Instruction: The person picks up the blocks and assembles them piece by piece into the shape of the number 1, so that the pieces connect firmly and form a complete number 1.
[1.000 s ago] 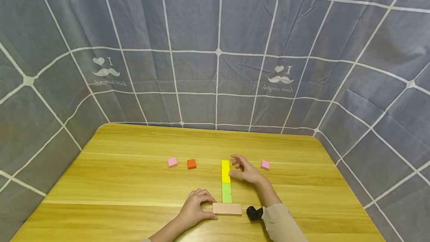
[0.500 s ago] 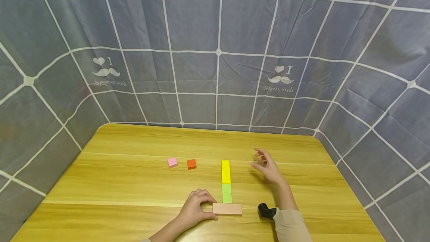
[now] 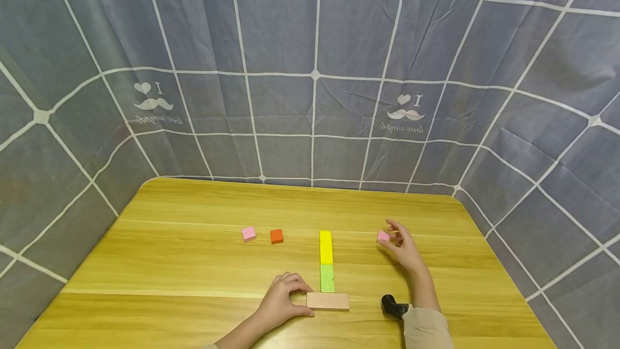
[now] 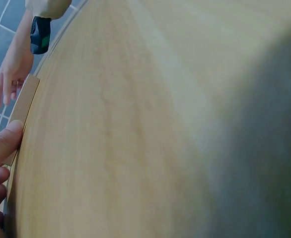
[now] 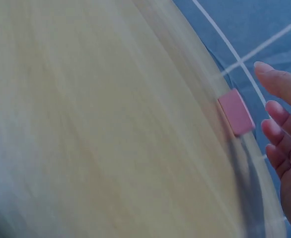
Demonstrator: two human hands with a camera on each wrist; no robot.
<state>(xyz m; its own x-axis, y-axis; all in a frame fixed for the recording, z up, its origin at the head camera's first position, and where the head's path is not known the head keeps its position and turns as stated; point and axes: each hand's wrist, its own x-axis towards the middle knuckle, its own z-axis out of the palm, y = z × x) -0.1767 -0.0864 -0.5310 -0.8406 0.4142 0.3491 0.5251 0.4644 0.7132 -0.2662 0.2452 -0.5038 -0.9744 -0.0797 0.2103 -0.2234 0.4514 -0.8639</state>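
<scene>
My left hand (image 3: 277, 302) grips the left end of a beige rectangular wooden block (image 3: 329, 301) lying flat on the table; in the left wrist view the thumb (image 4: 5, 141) presses on its side. Behind that block a light green block (image 3: 327, 278) and a yellow block (image 3: 326, 246) form a line pointing away from me. My right hand (image 3: 408, 252) hovers at a small pink block (image 3: 383, 236) on the right, thumb and forefinger spread on either side. From the right wrist view, the pink block (image 5: 236, 112) appears apart from the loosely bent fingers.
A second pink block (image 3: 248, 234) and a red block (image 3: 276, 236) lie left of the yellow one. A black device (image 3: 394, 307) sticks out from the right sleeve. Grey checked cloth (image 3: 310, 106) hangs behind the wooden table (image 3: 184, 263).
My right hand has moved right, from beside the yellow block over to the pink block, which it hid half a second ago. The left hand and the blocks have stayed put.
</scene>
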